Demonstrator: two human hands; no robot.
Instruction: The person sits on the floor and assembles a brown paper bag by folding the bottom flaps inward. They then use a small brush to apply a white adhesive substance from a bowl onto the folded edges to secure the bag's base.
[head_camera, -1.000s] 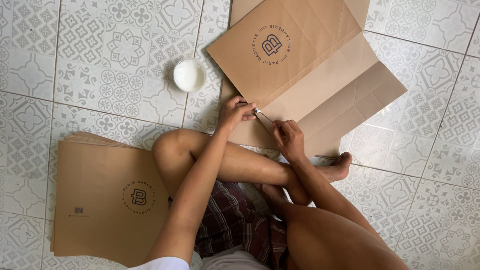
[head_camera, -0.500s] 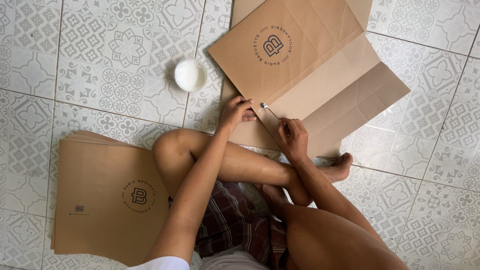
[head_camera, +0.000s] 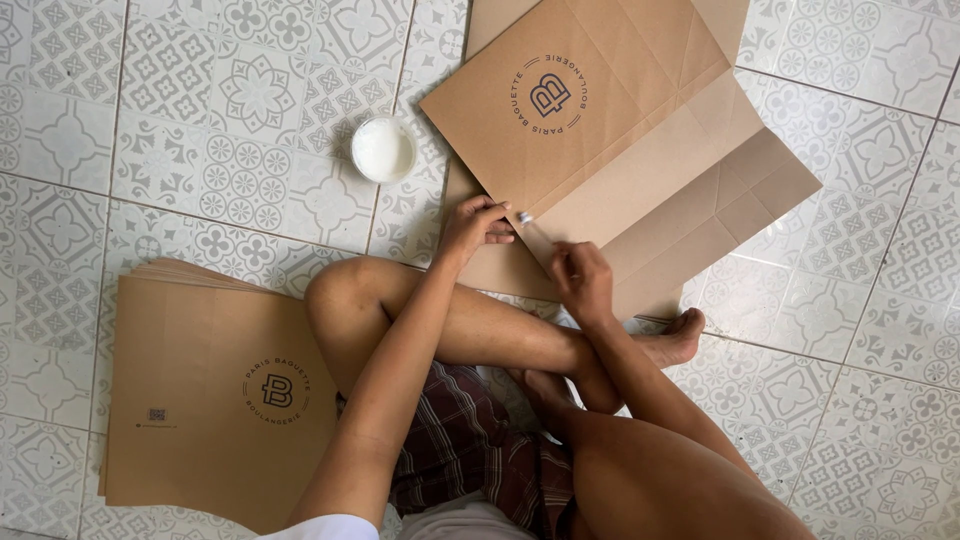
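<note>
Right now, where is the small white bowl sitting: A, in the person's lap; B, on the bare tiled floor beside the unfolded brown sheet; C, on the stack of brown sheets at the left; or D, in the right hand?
B: the small white bowl stands alone on the tiled floor, just left of the unfolded brown sheet, apart from both hands.

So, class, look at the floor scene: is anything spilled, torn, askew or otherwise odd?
Nothing stands out. The white bowl sits upright on the tiles with no spill around it. The stack of brown sheets lies fairly even, only slightly fanned at its top edge. The folded sheet under the left hand and right hand looks untorn.
</note>
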